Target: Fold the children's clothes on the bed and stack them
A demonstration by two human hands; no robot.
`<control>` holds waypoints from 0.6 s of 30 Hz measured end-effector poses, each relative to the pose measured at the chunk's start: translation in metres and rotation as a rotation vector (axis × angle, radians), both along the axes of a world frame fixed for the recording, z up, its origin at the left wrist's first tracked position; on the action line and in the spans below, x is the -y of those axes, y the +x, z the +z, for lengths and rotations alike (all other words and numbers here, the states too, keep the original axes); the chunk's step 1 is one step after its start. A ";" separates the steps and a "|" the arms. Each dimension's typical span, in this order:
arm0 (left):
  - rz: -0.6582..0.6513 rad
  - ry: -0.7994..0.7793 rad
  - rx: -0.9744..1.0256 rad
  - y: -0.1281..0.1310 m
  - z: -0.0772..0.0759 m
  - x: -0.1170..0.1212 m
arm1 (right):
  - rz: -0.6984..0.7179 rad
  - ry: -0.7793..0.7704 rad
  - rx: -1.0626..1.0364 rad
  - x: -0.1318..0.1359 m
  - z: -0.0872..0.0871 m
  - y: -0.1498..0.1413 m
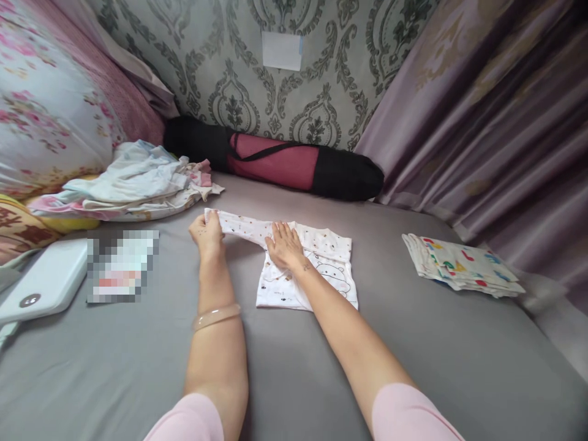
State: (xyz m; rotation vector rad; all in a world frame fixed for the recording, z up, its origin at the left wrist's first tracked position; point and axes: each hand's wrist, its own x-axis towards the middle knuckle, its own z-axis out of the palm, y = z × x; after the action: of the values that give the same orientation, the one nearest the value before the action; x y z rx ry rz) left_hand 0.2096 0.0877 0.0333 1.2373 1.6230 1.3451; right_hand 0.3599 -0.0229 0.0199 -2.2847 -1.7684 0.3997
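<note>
Left hand [206, 231] pinching sleeve of white printed garment [316, 269]; right hand [285, 246] flat, unclenched, pressing it; folded stack [462, 264] far right.

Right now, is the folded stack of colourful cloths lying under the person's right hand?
No: the folded stack lies apart by the curtain, while the right hand presses the white printed garment.

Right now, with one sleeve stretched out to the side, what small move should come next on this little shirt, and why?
Probably fold the sleeve inward across the shirt. The left hand pinches the sleeve's end, pulled out straight, while the right hand presses flat where the sleeve meets the body, making a ready crease line. The shirt's body already lies flat on the grey sheet.
</note>
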 end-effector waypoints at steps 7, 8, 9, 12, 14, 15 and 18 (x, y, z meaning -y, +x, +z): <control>-0.092 0.033 0.304 0.006 0.024 0.014 | -0.008 -0.064 0.025 -0.008 0.000 0.000; -0.110 0.032 0.310 0.007 0.028 0.017 | -0.012 -0.085 0.028 -0.010 0.001 -0.001; -0.127 0.030 0.316 0.008 0.032 0.019 | -0.014 -0.108 0.030 -0.012 0.003 -0.001; -0.203 0.074 0.317 0.013 0.043 0.027 | -0.022 -0.177 0.041 -0.019 0.011 -0.003; -0.281 0.130 0.302 0.018 0.048 0.032 | -0.035 -0.210 0.060 -0.024 0.017 -0.005; -0.323 0.149 0.294 0.020 0.049 0.034 | -0.044 -0.217 0.071 -0.026 0.020 -0.006; -0.440 0.159 0.283 0.029 0.051 0.039 | -0.068 -0.193 0.081 -0.027 0.024 -0.007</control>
State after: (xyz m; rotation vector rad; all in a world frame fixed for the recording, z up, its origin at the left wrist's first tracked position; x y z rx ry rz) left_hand 0.2386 0.0482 0.0843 1.3307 0.9933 1.3095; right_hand 0.3531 0.0044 0.0441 -2.5192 -1.7531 0.4909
